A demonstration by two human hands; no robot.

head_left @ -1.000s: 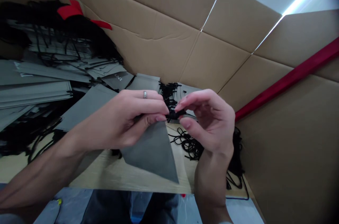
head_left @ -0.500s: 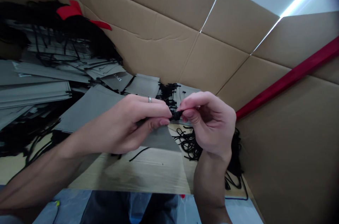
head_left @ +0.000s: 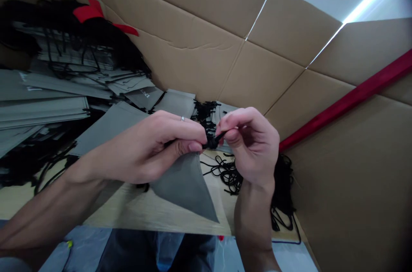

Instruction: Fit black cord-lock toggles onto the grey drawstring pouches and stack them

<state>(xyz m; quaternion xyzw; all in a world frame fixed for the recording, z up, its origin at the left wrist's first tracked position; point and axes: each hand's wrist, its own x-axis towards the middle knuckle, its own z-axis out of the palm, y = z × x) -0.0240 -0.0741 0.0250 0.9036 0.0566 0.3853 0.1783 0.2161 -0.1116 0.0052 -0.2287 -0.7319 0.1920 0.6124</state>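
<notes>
Between my two hands, above the table, is a black cord (head_left: 211,141) that looks bunched or knotted where my fingers meet. My left hand (head_left: 157,145), with a ring on one finger, pinches its left side between thumb and forefinger. The thumb and forefinger of my right hand (head_left: 252,147) are closed on the cord's thin end, just to the right. Below my left fingers hangs a grey flat pouch (head_left: 186,184), one corner pointing down toward the table's front edge. My left hand hides its upper part, so how the cord joins it cannot be made out.
Grey pouches (head_left: 41,113) with black cords are heaped at the left, a red strip (head_left: 88,11) on top. Loose black cords (head_left: 227,173) lie on the wooden table (head_left: 180,220), with more at the right (head_left: 283,194). Cardboard walls (head_left: 189,44) stand behind and at the right.
The grey pouch has swung down, its corner now hanging lower in front. My right hand has shifted slightly left and tilted, and the cord end in it now angles upward.
</notes>
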